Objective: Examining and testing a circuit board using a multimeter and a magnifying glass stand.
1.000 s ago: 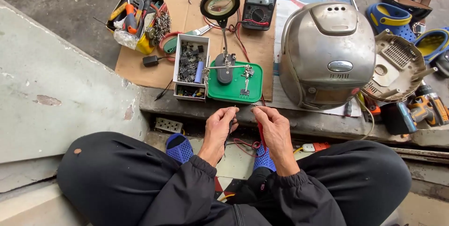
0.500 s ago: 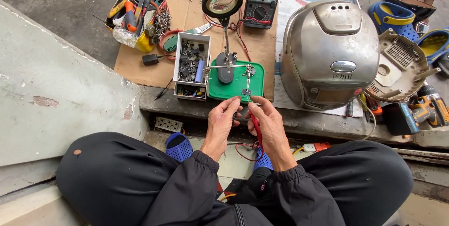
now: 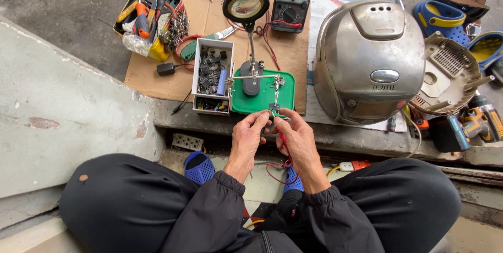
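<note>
At six o'clock of the green-based helping-hands stand (image 3: 262, 93), the left hand (image 3: 247, 140) and right hand (image 3: 298, 138) have risen to its clip, both pinching a thin red probe wire (image 3: 282, 145).

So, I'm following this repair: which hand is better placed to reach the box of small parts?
Left, probably. The left hand sits just below the white parts box, while the right hand holds a red wire farther over.

- Left hand (image 3: 250, 136) is raised, fingers curled, fingertips pinched together.
- Right hand (image 3: 298, 138) is just beside it, fingers bent inward, fingertips meeting the left's.
</note>
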